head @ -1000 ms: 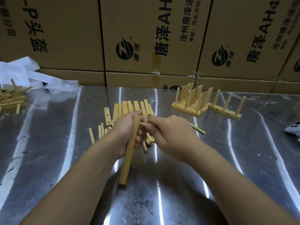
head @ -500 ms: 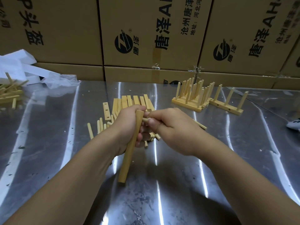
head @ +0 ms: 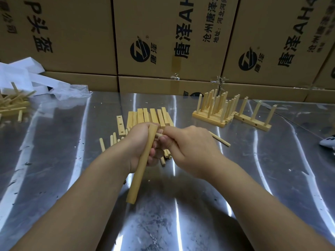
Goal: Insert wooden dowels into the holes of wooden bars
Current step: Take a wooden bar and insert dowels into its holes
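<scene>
My left hand [head: 139, 147] grips a long wooden bar [head: 140, 171] near its upper end; the bar slants down toward me with its lower end above the table. My right hand [head: 188, 149] pinches a short wooden dowel [head: 159, 134] whose tip meets the bar's side near the top. Whether the dowel sits inside a hole is hidden by my fingers. Behind my hands lie a row of plain bars [head: 150, 116], one bar with holes [head: 120, 125] and loose dowels [head: 102, 144].
Finished bars with upright dowels [head: 215, 109] stand at the back right, one more [head: 253, 116] beside them. A loose dowel [head: 220, 139] lies right of my hand. A dowel pile [head: 11, 104], white foam and plastic sit far left. Cardboard boxes [head: 163, 42] wall the back.
Both hands stay together at the bar's top, with the right hand pressed slightly closer to the bar. The view has shifted a little; nothing on the table has moved.
</scene>
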